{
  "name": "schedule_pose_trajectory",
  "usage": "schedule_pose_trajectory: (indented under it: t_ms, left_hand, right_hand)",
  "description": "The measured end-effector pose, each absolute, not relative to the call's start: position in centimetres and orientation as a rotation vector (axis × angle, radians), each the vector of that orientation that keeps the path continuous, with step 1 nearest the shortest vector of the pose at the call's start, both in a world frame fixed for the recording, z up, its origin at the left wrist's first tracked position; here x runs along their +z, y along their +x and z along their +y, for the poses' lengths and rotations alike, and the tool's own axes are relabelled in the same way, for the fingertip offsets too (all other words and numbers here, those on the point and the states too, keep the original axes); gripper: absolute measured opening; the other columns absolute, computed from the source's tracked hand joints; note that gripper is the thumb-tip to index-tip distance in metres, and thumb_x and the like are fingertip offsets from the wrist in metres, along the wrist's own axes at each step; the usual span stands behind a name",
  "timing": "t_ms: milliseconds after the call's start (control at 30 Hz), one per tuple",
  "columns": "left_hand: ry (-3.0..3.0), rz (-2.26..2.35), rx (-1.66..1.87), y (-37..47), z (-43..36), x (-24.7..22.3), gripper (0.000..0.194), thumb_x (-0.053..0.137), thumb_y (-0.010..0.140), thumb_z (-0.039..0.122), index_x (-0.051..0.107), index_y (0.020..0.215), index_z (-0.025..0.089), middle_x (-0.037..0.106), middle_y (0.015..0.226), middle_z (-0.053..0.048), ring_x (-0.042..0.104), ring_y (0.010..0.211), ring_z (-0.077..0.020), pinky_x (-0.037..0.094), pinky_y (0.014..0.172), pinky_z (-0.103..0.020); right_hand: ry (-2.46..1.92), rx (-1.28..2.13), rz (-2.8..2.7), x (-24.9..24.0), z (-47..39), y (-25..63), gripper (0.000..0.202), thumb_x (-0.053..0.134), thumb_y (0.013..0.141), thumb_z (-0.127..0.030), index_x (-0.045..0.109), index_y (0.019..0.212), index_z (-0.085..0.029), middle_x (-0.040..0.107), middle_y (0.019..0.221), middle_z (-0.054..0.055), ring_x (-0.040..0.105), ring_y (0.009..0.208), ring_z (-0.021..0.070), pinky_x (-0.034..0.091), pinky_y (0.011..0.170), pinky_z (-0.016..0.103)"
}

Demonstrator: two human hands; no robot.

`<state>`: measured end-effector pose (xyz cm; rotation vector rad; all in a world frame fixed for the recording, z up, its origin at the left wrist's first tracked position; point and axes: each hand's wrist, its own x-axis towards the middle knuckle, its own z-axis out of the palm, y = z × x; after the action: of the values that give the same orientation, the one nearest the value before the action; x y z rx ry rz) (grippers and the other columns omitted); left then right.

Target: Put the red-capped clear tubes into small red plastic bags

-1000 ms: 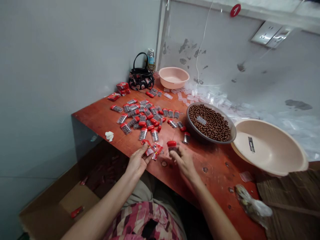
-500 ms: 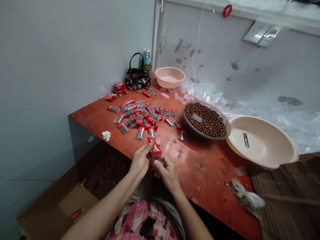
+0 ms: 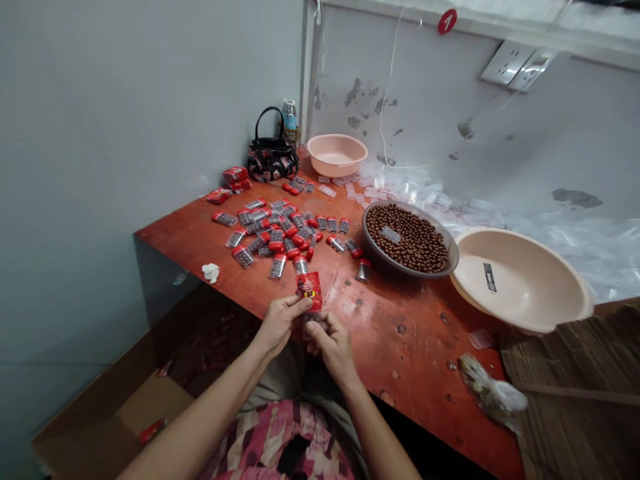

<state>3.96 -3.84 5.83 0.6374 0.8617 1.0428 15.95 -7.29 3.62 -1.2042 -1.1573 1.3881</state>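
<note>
My left hand [image 3: 281,323] pinches a flat red printed packet [image 3: 311,289] between thumb and fingers, above the front edge of the red table [image 3: 370,333]. Close on its right, my right hand [image 3: 331,343] is closed around a small clear container, mostly covered by the fingers, just below the packet. Beyond the hands lie several clear containers with red caps [image 3: 277,267], filled with dark pieces. A grey bowl [image 3: 411,267] of brown balls stands to the right, with a small clear container [image 3: 391,234] on top of the balls.
A large cream basin [image 3: 530,287] and brown cardboard [image 3: 575,393] are on the right. At the back are a pink basin [image 3: 337,155], a black floral bag [image 3: 273,160] and many clear plastic pieces [image 3: 430,193]. An open cardboard box [image 3: 155,407] sits below left.
The red packet, earlier crumpled against the container's red top, now faces up flat and covers that top. The camera view has shifted slightly.
</note>
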Motion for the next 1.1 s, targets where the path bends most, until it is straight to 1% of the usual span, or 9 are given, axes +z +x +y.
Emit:
schedule_pose_trajectory:
  t_ms: [100,267,467,600,733,833,900,1000,1100]
  left_hand:
    - [0.672,0.858,1.009,3.9,-3.8,5.9,0.022,0.062,0.067,0.031,0.062,0.073,0.01,0.061,0.055,-0.003,0.051,0.039,-0.0128,0.039,0.038,-0.024]
    - [0.622,0.907,1.113,4.3,-3.8,5.6,0.018,0.066,0.063,0.027,0.062,0.068,0.011,0.059,0.054,-0.001,0.052,0.045,-0.0109,0.041,0.046,-0.023]
    - [0.803,1.063,1.109,4.5,-4.3,4.6,0.022,0.062,0.065,0.034,0.061,0.069,0.013,0.057,0.052,0.001,0.047,0.04,-0.0105,0.036,0.041,-0.022]
    - [1.056,1.253,1.111,3.7,-4.5,4.6,0.021,0.063,0.063,0.035,0.063,0.069,0.014,0.059,0.06,0.001,0.051,0.053,-0.0128,0.037,0.051,-0.022]
    - [1.454,1.401,0.99,3.3,-4.9,5.6,0.017,0.062,0.061,0.033,0.066,0.066,0.017,0.056,0.055,0.002,0.047,0.052,-0.0125,0.033,0.052,-0.021]
    - [1.588,1.445,0.988,3.6,-5.4,6.1,0.011,0.06,0.062,0.028,0.065,0.062,0.019,0.053,0.052,0.003,0.044,0.05,-0.0116,0.031,0.052,-0.021]
    - [1.566,1.467,1.005,3.8,-5.6,6.1,0.009,0.06,0.061,0.027,0.063,0.06,0.019,0.051,0.05,0.003,0.043,0.048,-0.0111,0.031,0.051,-0.02]
    - [1.448,1.45,1.01,3.7,-5.6,5.5,0.011,0.061,0.06,0.028,0.064,0.062,0.018,0.052,0.05,0.003,0.044,0.048,-0.0108,0.032,0.049,-0.02]
    - [1.151,1.301,1.053,3.2,-5.3,4.7,0.018,0.062,0.062,0.031,0.065,0.071,0.015,0.06,0.06,0.001,0.05,0.054,-0.0126,0.037,0.052,-0.021]
  right_hand:
    - [-1.129,1.514,-1.038,3.5,-7.1,15.9,0.019,0.054,0.075,-0.037,0.049,0.076,-0.018,0.057,0.055,-0.003,0.044,0.036,0.0069,0.031,0.034,0.017]
    - [-1.221,1.273,-1.138,3.8,-6.9,15.9,0.016,0.059,0.072,-0.033,0.054,0.078,-0.018,0.053,0.056,-0.004,0.046,0.043,0.0074,0.037,0.041,0.018]
    - [-1.139,1.542,-1.007,2.4,-6.6,15.5,0.02,0.055,0.074,-0.037,0.049,0.074,-0.018,0.056,0.057,-0.003,0.044,0.036,0.0066,0.033,0.034,0.017]
    - [-1.28,1.283,-1.256,3.5,-5.9,16.5,0.018,0.054,0.075,-0.035,0.057,0.08,-0.018,0.06,0.067,0.0,0.055,0.056,0.0129,0.044,0.052,0.023]
    - [-1.303,0.87,-1.512,6.9,-3.9,18.5,0.027,0.055,0.074,-0.033,0.056,0.097,-0.02,0.056,0.106,0.008,0.053,0.09,0.0199,0.042,0.077,0.031]
    - [-1.212,0.877,-1.748,8.4,-2.5,18.8,0.013,0.055,0.075,-0.03,0.06,0.075,-0.019,0.06,0.094,0.006,0.054,0.085,0.0186,0.04,0.077,0.031]
    - [-1.222,0.865,-1.741,8.3,-2.0,18.4,0.018,0.05,0.078,-0.029,0.057,0.065,-0.018,0.06,0.075,0.003,0.054,0.071,0.0155,0.041,0.068,0.027]
    - [-1.295,0.813,-1.552,7.0,-2.0,17.6,0.02,0.047,0.08,-0.03,0.056,0.066,-0.018,0.055,0.066,0.001,0.051,0.065,0.0141,0.04,0.064,0.026]
    - [-1.328,0.824,-1.291,5.7,-3.1,17.3,0.017,0.047,0.08,-0.031,0.057,0.083,-0.018,0.058,0.082,0.004,0.053,0.078,0.0158,0.042,0.07,0.027]
